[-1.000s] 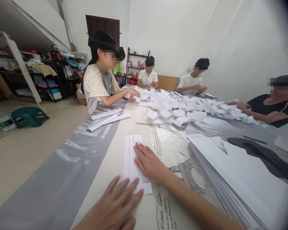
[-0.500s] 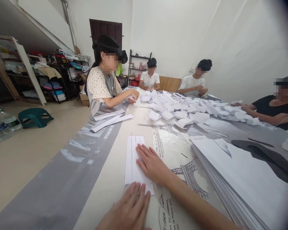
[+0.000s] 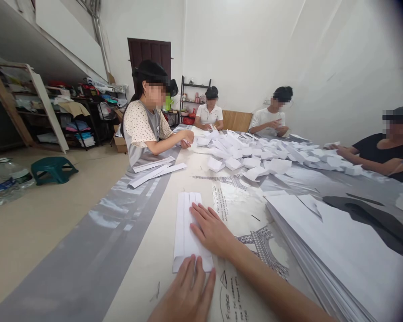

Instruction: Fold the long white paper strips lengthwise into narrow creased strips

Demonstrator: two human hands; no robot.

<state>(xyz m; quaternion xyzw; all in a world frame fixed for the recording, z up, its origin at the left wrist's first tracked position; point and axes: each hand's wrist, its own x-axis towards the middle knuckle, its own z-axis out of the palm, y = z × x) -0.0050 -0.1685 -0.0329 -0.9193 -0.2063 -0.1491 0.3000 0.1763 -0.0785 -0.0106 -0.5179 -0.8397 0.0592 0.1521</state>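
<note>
A folded sheet of white paper lies flat on the printed tablecloth, with lengthwise creases and a band turned up along its near end. My right hand rests on the paper's right side, palm down, fingers stretched toward the far left. Over the near edge lies my left hand, its fingers extended and their tips on the folded band. Neither hand grips anything. To the right of my right forearm is a thick stack of white paper.
A heap of folded white paper pieces covers the table's far part. Several paper strips lie at the left edge, near a seated person. Other people sit at the far and right sides. A green stool stands on the floor.
My left hand has shifted slightly right along the paper's near end, uncovering more of the folded band. My right hand stays in place. The view has tilted up slightly.
</note>
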